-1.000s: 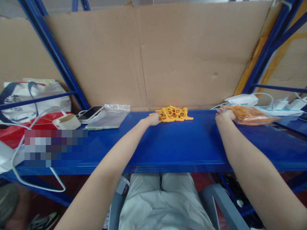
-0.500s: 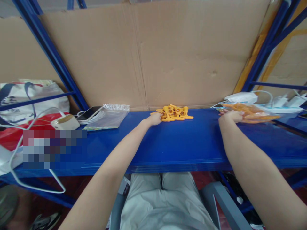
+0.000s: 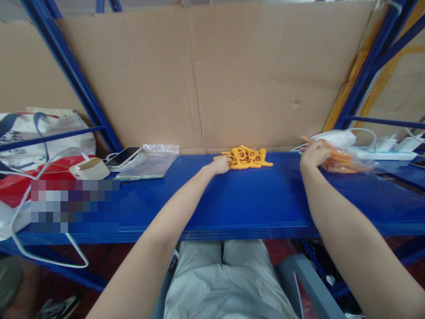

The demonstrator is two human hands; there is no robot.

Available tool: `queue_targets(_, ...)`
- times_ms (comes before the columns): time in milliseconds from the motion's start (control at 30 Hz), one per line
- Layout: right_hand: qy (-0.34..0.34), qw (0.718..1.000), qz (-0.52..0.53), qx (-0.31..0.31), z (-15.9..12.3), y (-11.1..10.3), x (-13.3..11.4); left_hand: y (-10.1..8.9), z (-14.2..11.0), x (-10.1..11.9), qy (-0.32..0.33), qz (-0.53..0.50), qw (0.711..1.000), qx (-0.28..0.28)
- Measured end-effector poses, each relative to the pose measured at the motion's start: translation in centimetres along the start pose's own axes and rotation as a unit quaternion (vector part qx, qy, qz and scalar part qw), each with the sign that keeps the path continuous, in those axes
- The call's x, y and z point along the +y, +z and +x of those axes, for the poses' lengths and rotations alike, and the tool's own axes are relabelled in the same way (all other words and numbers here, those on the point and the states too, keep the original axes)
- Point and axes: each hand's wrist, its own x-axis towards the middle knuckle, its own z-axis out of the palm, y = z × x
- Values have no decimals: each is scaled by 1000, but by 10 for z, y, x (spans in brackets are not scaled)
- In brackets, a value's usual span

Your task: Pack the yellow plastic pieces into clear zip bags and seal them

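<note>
A small heap of yellow-orange plastic pieces (image 3: pixel 247 158) with round cup-like ends and thin stems lies on the blue shelf (image 3: pixel 245 199) near the cardboard. My left hand (image 3: pixel 220 165) is closed at the heap's left side, and a yellow stem pokes out beside its knuckles; the fingertips are hidden. Farther right, my right hand (image 3: pixel 315 154) is closed on a clear plastic bag (image 3: pixel 360 164) with more orange pieces in it. One orange stem rises past the fingers; whether it is inside the bag I cannot tell.
Cardboard (image 3: pixel 252 79) walls off the back. To the left lie a flat clear bag (image 3: pixel 156 161), a phone (image 3: pixel 125 157) with a white cable and a white box-like device (image 3: pixel 89 169). A white power strip (image 3: pixel 385 153) with plugs stands at the right, behind the bag.
My left hand and the heap appear slightly farther right. My right hand has risen a little, and the bag with its orange pieces has shifted left and bunched up, its right end blurred.
</note>
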Motion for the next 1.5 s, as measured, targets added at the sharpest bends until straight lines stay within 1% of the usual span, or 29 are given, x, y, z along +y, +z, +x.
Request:
queue_targets(100, -3, 1000, -16, 24, -6, 2, -10, 2, 3, 2, 8, -14, 1000, 10)
queue_targets(233, -60, 998, -17, 6, -9, 7, -18, 5, 5, 4, 14, -26, 1000, 12)
queue_targets(367, -101, 994, 38, -23, -15, 8, -31, 6, 1, 7, 15, -44, 999, 19)
queue_targets(433, -106, 990, 84, -49, -22, 7, -43, 6, 0, 7, 16, -68, 997, 33)
queue_targets(533, -79, 978, 160, -109, -38, 4, -65, 6, 0, 2, 16, -100, 993, 68)
queue_targets(667, -71, 937, 284, -193, -62, 3, -87, 4, 4, -6, 19, -123, 983, 138)
queue_targets(767, -68, 914, 306, -256, -79, 3, -95, -2, 1, -8, 10, -130, 976, 175)
queue_targets(867, -59, 901, 289, -318, -94, 4, -98, -11, -11, -9, -4, -103, 974, 203)
queue_targets(1000, -61, 879, 293, -372, -108, 10, -104, -25, -32, -16, 18, -20, 975, 221)
queue_targets(1100, -63, 865, 287, -406, -112, 22, -111, -37, -47, -27, 6, 50, 972, 229)
queue_targets(1200, -53, 852, 292, -431, -114, 38, -118, -50, -60, -38, 3, 104, 965, 241)
queue_targets(1300, -1, 837, 314, -448, -117, 52, -122, -61, -68, -48, -11, 141, 959, 247)
queue_targets(1367, 52, 824, 303, -476, -121, 58, -123, -65, -72, -53, -34, 161, 958, 235)
queue_targets(1433, 98, 808, 265, -517, -125, 62, -122, -66, -73, -55, -58, 180, 960, 206)
queue_targets(1500, 116, 799, 219, -547, -129, 64, -117, -65, -74, -53, -74, 202, 963, 164)
